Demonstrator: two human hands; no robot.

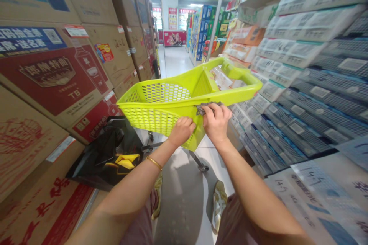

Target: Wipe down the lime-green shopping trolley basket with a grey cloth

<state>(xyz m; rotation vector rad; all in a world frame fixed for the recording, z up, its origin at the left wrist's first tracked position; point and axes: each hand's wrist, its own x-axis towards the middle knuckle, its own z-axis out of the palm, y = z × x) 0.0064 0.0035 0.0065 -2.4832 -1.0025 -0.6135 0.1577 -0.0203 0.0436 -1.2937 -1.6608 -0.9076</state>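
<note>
A lime-green plastic shopping cart [161, 101] stands across in front of me, its perforated basket pointing left and its handle loop to the right. My right hand [217, 120] is closed on a crumpled grey rag [200, 110], pressed against the basket's upper side near the rim. Lower on the same side, my left hand [183, 132] has its fingers curled in against the basket wall, closed on the cart; its fingertips are partly hidden. A gold bracelet [154, 163] circles the left wrist.
Stacked cardboard cartons [54, 80] line the left. A black bag [112, 153] with a yellow cloth [128, 160] lies beside them. Packaged goods [287, 61] fill the right shelves. A metal pole [214, 26] rises behind the cart. A caster [202, 167] rests on the floor near my shoes.
</note>
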